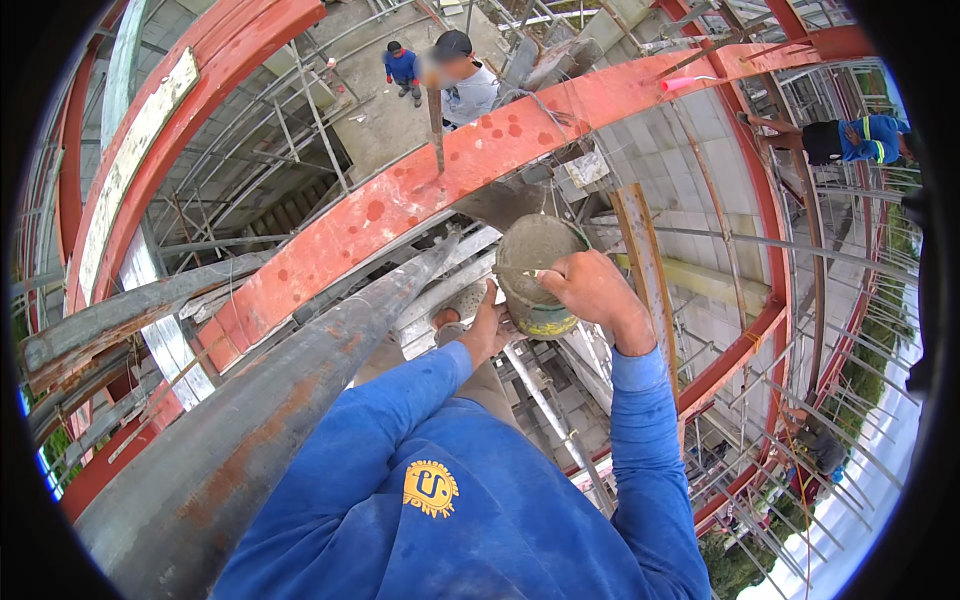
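A round bucket (540,318) filled with wet grey cement mix (541,245) hangs in front of me, over the gap beside the red beam. My right hand (598,290) is closed in a fist around its thin handle, which crosses the top of the mix. Pressed to the bucket's left side, my left hand (487,325) grips it low, with one finger pointing up near the rim; its other fingers are partly hidden. Yellow markings and a dark green rim show on the bucket.
A red steel beam (420,190) curves across just beyond the bucket. A thick rusty grey pipe (250,440) runs along my left. Right of the bucket stands a brown steel channel (645,270). Co-workers (465,90) stand below, with another person (860,140) at far right.
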